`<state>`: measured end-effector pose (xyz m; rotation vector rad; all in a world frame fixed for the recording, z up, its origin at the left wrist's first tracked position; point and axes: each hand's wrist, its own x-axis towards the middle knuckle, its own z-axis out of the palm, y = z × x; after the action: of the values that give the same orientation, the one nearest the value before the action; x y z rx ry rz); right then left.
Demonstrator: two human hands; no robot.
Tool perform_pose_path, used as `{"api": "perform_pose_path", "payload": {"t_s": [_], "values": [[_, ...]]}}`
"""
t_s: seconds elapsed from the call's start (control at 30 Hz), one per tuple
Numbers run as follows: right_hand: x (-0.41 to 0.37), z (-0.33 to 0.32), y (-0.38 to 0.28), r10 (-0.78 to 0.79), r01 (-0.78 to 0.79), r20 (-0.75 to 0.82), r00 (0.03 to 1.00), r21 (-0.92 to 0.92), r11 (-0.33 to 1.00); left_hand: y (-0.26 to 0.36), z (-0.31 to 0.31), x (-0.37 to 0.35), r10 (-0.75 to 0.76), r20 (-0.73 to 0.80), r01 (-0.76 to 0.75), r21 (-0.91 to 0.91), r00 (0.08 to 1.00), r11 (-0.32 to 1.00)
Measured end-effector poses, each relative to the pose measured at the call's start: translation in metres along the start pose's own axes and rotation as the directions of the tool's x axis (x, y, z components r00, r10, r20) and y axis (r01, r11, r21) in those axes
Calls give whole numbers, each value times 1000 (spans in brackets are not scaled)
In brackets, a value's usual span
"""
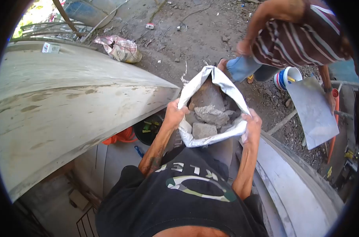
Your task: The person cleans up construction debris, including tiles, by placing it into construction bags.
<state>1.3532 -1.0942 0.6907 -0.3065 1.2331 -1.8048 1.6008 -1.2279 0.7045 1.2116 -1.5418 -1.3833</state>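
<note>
A white woven sack (231, 90) is held open in front of my chest. Inside lie chunks of broken concrete: a rough grey lump (212, 114), a squarer block (204, 130) nearest me, and a larger brownish-grey piece (208, 96) at the far side. My left hand (175, 113) is closed on the sack's left rim, thumb over the edge. On the opposite rim, my right hand (252, 123) grips the folded edge. The sack's lower part and whatever lies deeper in it are hidden.
Pale walls (88, 102) flank me on both sides. At the right, another person in a striped shirt (294, 39) holds a flat grey sheet (315, 112) beside a white bucket (293, 74). A stuffed sack (118, 49) lies on the dirt ground (195, 37) ahead. A dark tub (147, 128) sits at left.
</note>
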Motion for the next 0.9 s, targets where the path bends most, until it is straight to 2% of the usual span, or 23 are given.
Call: {"api": "perform_pose_path", "payload": {"t_s": [0.07,0.17,0.27,0.33,0.37,0.4,0.47,0.5,0.53,0.57,0.6,0.63,0.67,0.73,0.77,0.8,0.83,0.87,0.9], "values": [[2,-2,-7,31,-31,8,999,-24,999,-8,9,-5,-7,-22,7,-1,1000,1000],[12,-24,14,-58,57,38,998,21,998,-25,21,-20,61,-75,-70,-131,995,989],[3,-23,15,-49,47,133,990,17,999,-41,15,-33,48,-120,-51,-24,992,998],[6,-36,22,-46,70,205,978,-113,991,-60,19,-34,76,-179,-63,79,981,995],[13,-43,35,-105,132,207,973,-120,984,-78,23,-31,110,-180,-112,-4,978,994],[19,-53,47,-92,125,232,968,-129,984,-88,30,-32,154,-175,-176,-115,972,978],[30,-57,64,-292,322,165,942,-202,925,-90,25,-24,69,-190,-35,179,979,983],[18,-67,58,-119,145,136,984,-203,968,-107,26,-48,27,-172,12,223,985,975],[-11,-83,43,32,-7,124,992,-193,981,-115,28,-87,65,-187,-28,192,980,981],[29,-122,113,-221,219,77,972,35,975,-99,49,-71,202,-170,-180,134,964,975],[-5,-139,103,-220,231,111,969,-97,968,-89,61,-99,237,-132,-237,21,962,971],[-49,-152,89,-283,291,104,954,-80,953,-87,67,-137,222,-135,-230,-46,966,972],[-3,-108,65,-300,304,59,952,-98,947,-77,50,-52,206,-83,-213,-74,975,974],[4,-100,69,-308,309,75,948,5,951,-58,48,-46,173,-52,-177,-72,983,982],[10,-97,64,-202,207,111,973,-40,978,-53,44,-35,132,-49,-136,-77,990,988],[12,-98,69,-239,254,138,961,-105,961,-54,41,-40,127,-54,-132,-88,990,987],[7,-93,67,-271,283,86,959,-179,942,-55,41,-41,133,-50,-138,-109,990,984],[-1,-88,65,-307,304,28,951,-255,918,-53,41,-45,77,-30,-80,-125,997,989],[20,-81,70,-277,269,30,960,-360,893,-63,41,-24,-31,-8,29,-144,999,989]]}}
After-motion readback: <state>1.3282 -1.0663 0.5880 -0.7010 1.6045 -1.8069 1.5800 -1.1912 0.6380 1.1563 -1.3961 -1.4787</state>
